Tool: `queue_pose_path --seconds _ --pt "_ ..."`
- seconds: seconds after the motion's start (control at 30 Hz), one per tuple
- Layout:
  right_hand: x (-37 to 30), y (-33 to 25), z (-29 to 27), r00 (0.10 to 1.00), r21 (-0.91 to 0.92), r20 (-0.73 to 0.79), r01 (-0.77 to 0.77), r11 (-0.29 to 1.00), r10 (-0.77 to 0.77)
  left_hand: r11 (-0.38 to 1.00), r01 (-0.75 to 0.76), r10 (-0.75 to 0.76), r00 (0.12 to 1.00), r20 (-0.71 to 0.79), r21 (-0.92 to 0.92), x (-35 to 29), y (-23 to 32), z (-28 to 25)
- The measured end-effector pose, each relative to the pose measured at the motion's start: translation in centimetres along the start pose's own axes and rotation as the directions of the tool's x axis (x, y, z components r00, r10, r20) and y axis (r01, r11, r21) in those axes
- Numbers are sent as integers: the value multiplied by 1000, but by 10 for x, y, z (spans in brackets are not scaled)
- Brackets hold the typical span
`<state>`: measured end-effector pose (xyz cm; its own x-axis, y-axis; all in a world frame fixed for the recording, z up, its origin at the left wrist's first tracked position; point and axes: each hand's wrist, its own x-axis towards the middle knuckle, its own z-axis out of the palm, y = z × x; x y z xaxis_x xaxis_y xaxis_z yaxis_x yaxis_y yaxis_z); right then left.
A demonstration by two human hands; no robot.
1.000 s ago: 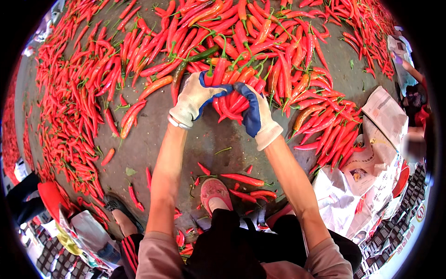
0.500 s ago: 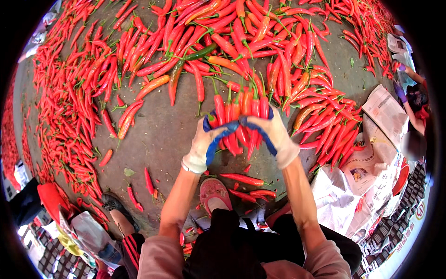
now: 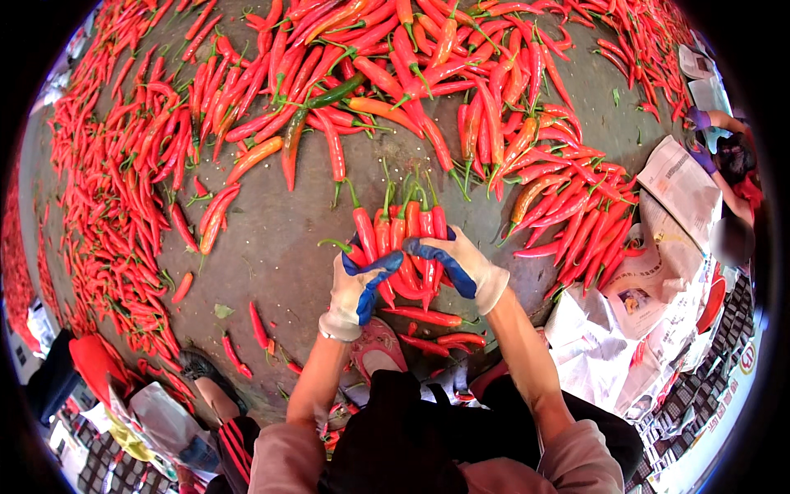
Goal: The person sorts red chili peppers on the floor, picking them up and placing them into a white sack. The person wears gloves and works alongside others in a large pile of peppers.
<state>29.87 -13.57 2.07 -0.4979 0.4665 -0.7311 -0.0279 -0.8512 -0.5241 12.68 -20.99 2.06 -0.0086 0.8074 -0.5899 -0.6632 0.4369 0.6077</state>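
Between my two gloved hands is a bunch of red chili peppers (image 3: 399, 226), stems up and tips toward me. My left hand (image 3: 360, 284), in a white glove with a blue palm, wraps the bunch from the left with its thumb across the front. From the right, my right hand (image 3: 461, 267) grips it in a matching glove, thumb also across the front. One pepper's green stem pokes out to the left above my left hand. Beyond the bunch lies a heap of loose chilies (image 3: 395, 66), mostly red, with a green one (image 3: 336, 90) among them.
A dense spread of chilies (image 3: 115, 198) covers the left side. At right, a fanned pile of chilies (image 3: 588, 222) lies beside newspaper sheets (image 3: 658, 247). Several chilies (image 3: 428, 317) lie by my pink shoe (image 3: 378, 346). Another person's gloved hands (image 3: 699, 136) show at the far right.
Both hands have drawn the bunch nearer to me and slightly left. The bunch now sits apart from the heap, with bare ground showing between them.
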Motion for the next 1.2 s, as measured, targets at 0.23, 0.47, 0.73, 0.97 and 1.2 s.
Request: queue_pose_path --seconds 0.23,0.47,0.73,0.97,1.2 --pt "-32 9 16 995 142 -76 75 987 -65 980 98 -122 984 133 175 -11 14 -7" --pt "-43 -13 9 997 81 -77 -14 997 20 911 192 -234 970 73 365 -5 13 -8" --pt "-93 -43 -11 951 -14 -304 -69 998 61 904 288 -333 938 97 317 -26 56 70" --pt "-283 -115 -50 922 -56 -381 43 998 -61 504 -106 -352 881 316 857 -61 90 212" --pt "-395 -60 -180 740 253 -381 661 707 -555 422 132 -518 847 119 897 -109 3 416"
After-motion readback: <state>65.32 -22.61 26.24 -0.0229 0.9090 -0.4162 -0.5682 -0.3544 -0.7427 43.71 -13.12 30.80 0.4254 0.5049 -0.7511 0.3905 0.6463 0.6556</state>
